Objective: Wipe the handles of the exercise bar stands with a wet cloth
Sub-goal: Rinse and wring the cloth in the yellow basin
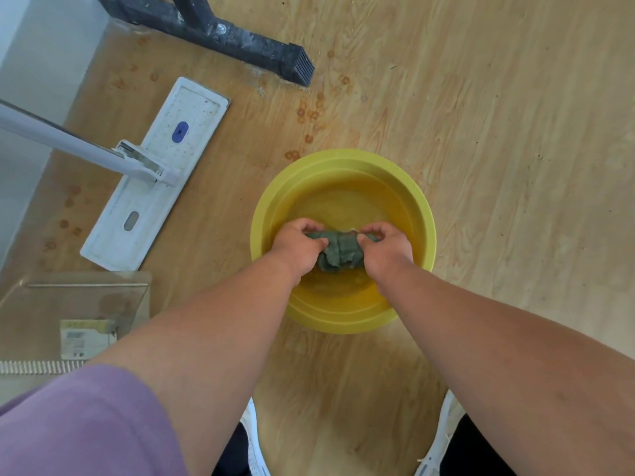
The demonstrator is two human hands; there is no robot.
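A grey-green cloth [338, 250] is bunched up over a yellow basin [343, 159] that stands on the wooden floor and holds water. My left hand [299, 245] grips the cloth's left end with curled fingers. My right hand [386, 247] grips its right end the same way. The cloth stretches between both hands, inside the basin's near half. At the top of the view lies the black foot of an exercise bar stand [220, 36], with its upright cut off by the frame. The stand's handles are out of view.
A white flat mop [158, 173] lies on the floor at left, its pole [58, 135] running off the left edge. A glass panel with a label [82, 314] sits at lower left. My shoes [254, 441] stand just below the basin. Bare wooden floor spreads to the right.
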